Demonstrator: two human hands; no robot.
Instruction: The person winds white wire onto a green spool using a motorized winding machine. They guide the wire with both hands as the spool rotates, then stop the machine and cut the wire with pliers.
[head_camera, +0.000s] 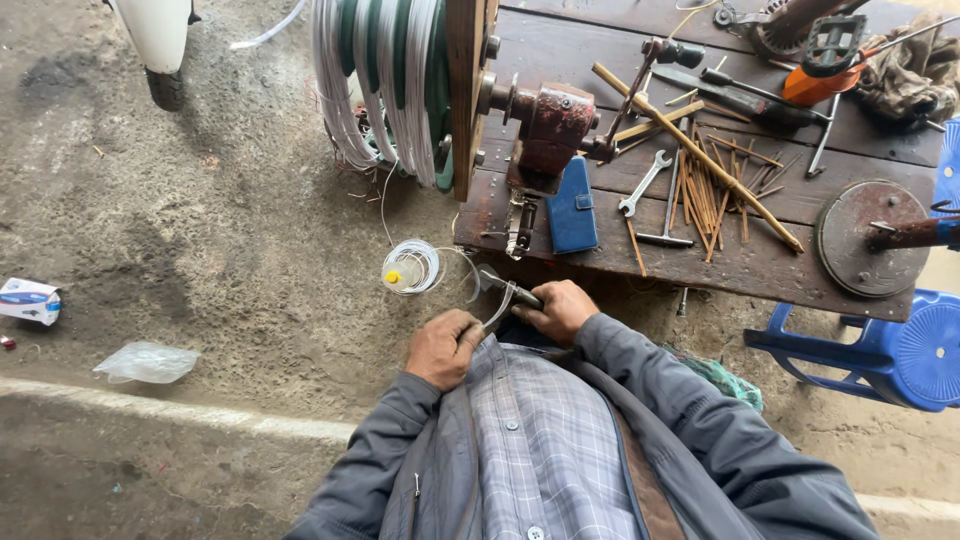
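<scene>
Wire (497, 303), thin and pale, runs between both hands just below the worktop (760, 262) edge. The right hand (556, 308) grips dark pliers (505, 286), jaws hidden; the left hand (441, 347) closes its grip on the wire's near end.

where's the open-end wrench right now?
In the head view the wrench lies on the wooden workbench, upper right of centre, between the blue case on its left and the hammer and scattered sticks on its right.
</scene>
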